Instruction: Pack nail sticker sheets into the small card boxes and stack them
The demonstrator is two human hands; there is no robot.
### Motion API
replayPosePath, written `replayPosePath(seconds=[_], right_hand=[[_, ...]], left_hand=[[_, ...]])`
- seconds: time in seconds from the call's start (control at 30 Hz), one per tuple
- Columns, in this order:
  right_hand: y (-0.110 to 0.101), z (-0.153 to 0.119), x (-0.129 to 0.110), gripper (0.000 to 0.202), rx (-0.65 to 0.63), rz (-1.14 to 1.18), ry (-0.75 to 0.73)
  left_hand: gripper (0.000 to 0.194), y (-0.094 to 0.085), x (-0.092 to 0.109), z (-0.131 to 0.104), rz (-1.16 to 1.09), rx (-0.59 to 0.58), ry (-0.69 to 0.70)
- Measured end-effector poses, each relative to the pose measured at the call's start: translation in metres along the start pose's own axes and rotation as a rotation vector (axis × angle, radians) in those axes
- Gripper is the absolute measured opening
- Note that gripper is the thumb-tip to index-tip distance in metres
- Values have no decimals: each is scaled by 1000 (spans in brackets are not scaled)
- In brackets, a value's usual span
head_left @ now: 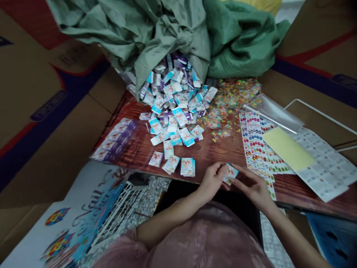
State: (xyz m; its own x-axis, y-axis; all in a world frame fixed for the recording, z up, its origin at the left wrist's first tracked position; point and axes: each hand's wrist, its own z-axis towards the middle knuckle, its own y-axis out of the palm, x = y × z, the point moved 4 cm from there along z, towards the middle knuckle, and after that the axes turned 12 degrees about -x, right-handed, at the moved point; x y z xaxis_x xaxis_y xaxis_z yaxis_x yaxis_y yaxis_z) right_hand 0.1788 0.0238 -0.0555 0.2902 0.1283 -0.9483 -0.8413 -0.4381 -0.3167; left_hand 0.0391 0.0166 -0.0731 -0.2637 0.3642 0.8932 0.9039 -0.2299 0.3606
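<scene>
The pink shirt (212, 238) lies nearest. Left hand (213, 182) and right hand (255, 186) grip 1 small box (231, 172) at the table (212, 152) edge; its contents cannot be told. Judged done: 3 small groups (187, 166), left-side rows (115, 139). Judged left: the loose pile (174, 98).

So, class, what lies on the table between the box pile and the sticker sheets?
In the head view, small clear packets of bright bits lie scattered between the box pile and the sticker sheets.
</scene>
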Motion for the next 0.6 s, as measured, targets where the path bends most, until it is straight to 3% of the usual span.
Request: replayPosePath(seconds=[0.1, 0.17, 0.3, 0.37, 0.43, 0.5, 0.6], right_hand=[[7, 1, -17, 41, 7, 129, 36], [12, 6, -34, 39, -8, 143, 1], [22, 37, -55, 33, -23, 38, -109], [28, 63, -56, 25, -16, -75, -147], [37, 91, -56, 22, -31, -205, -184], [50, 118, -56, 22, -57, -327, -195], [74, 145, -60, 33, -74, -523, -128]], left_hand=[[47, 1, 30, -31, 177, 53, 116], [36, -9, 56, -55, 312, 158, 205], [24, -65, 92, -94, 415, 550, 321], [23, -97, 97, -104, 473, 724, 374], [21, -121, 93, -107, 524, 820, 389], [20, -134, 83, -105, 559, 847, 377], [19, -138, 67, -100, 680, 861, 342]])
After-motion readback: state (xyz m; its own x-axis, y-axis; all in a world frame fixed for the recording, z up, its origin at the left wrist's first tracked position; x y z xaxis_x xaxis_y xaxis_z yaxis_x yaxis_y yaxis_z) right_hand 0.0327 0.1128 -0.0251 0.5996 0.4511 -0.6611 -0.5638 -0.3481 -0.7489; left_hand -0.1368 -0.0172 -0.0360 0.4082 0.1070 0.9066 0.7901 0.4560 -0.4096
